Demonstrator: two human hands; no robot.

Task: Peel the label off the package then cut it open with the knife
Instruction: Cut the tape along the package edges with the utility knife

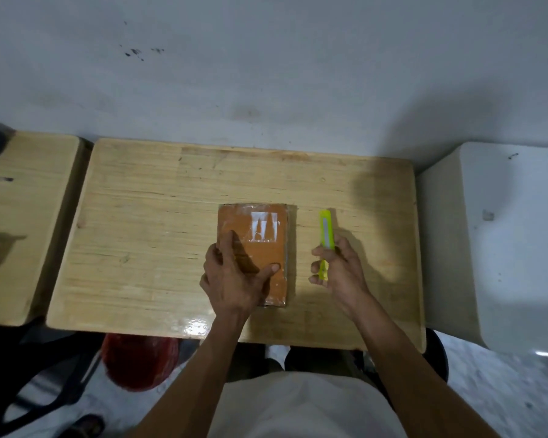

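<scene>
Package [260, 248] lay centre frame on the table [140, 216]. Left hand [234, 276] pressed flat on it, fingers spread. Right hand [339, 267] gripped the yellow-green knife [326, 235] just right of the package.

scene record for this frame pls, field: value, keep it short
surface: wooden table
package: brown package, flat on the table
label: white remnant on the package's far half, looks partly torn
left hand: left hand pressing flat on the package
right hand: right hand gripping the yellow-green knife, right of the package
cut: none visible
</scene>
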